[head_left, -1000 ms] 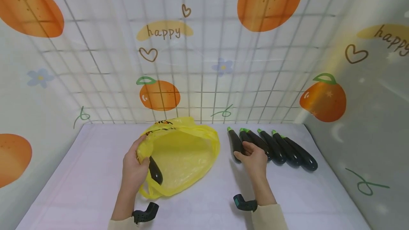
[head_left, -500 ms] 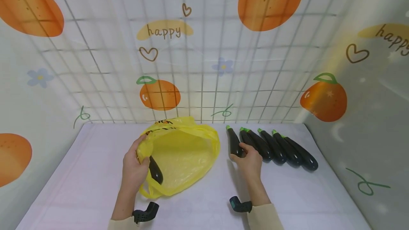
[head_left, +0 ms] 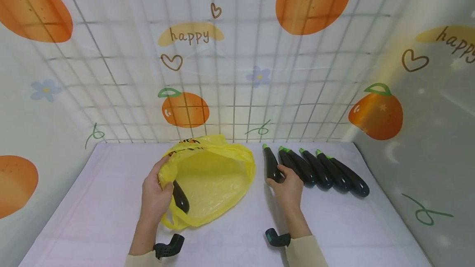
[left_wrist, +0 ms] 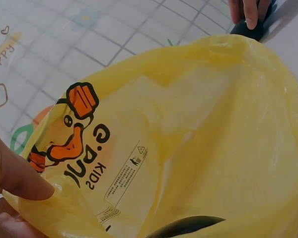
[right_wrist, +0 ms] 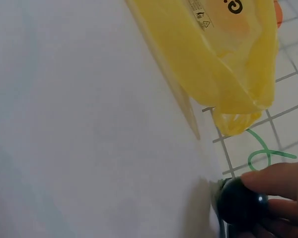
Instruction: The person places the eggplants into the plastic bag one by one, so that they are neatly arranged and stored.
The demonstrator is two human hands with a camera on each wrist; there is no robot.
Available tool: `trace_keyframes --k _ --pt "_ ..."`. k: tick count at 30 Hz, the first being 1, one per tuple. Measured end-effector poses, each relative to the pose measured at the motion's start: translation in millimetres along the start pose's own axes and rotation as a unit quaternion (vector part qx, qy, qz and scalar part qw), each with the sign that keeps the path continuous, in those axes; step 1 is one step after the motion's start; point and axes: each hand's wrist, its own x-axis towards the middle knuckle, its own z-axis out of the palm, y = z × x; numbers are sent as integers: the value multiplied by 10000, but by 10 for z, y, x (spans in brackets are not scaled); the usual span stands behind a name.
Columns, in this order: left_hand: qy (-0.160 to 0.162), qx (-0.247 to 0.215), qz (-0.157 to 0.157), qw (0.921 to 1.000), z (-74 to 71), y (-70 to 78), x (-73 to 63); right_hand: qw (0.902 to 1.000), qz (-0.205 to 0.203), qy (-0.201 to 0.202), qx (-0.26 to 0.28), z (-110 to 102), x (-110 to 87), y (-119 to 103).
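Note:
A yellow plastic bag (head_left: 215,180) lies with its mouth spread wide toward me. My left hand (head_left: 156,193) pinches the bag's left rim between thumb and fingers. Inside, near that hand, is a dark eggplant (head_left: 180,197), partly hidden by the bag's edge. To the right of the bag, my right hand (head_left: 288,186) grips the lower end of another eggplant (head_left: 271,162), the leftmost of the row, its green stem end pointing away. In the right wrist view, thumb and fingers close around the rounded end of this eggplant (right_wrist: 238,202).
Several more eggplants (head_left: 322,170) lie side by side right of my right hand. A white table (head_left: 111,201) carries everything. Behind it stands a grid wall (head_left: 230,73) under a printed sheet, with a grey side wall (head_left: 426,143) at the right.
My right hand has shifted slightly left with the leftmost eggplant, bringing it a little away from the row. The left hand and the bag have stayed in place.

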Motion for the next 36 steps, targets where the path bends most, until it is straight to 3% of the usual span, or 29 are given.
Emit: trace_keyframes --k 10,25,36 --pt "34 34 59 10000 8 -1 8 9992 62 168 344 -1 -18 -35" --pt "-1 -44 89 10000 20 -6 19 9946 42 472 922 -232 -25 -282" --pt "15 -4 40 10000 9 -1 11 9816 -246 439 1842 -385 -142 -585"
